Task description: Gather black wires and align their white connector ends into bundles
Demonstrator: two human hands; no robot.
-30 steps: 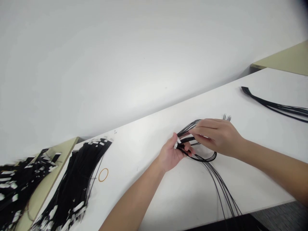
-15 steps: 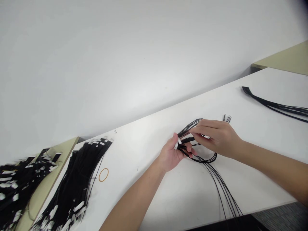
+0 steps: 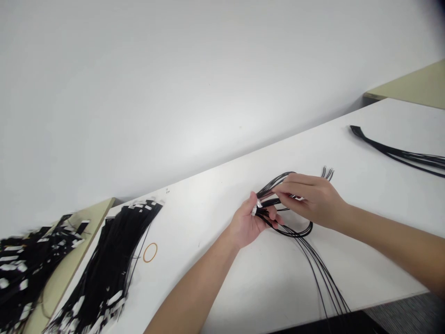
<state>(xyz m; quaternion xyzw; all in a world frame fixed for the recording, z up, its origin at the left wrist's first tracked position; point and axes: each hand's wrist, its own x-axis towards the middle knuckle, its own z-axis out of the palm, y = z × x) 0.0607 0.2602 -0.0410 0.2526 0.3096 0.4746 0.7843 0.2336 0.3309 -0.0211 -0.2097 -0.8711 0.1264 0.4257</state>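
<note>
My left hand is closed around a looped bundle of thin black cables. A white connector shows beside the left thumb. From above right, my right hand is closed too, its thumb and fingers pinched together at the cables' upper loop. What lies between those fingertips is mostly hidden. Bare cable ends poke out behind the right hand. Other strands of the bundle hang down past the table's front edge.
Black cables with white connectors form a thick pile at left, with another pile beyond it. An orange rubber band lies on the white table. More black cable rests at right. A white wall stands behind.
</note>
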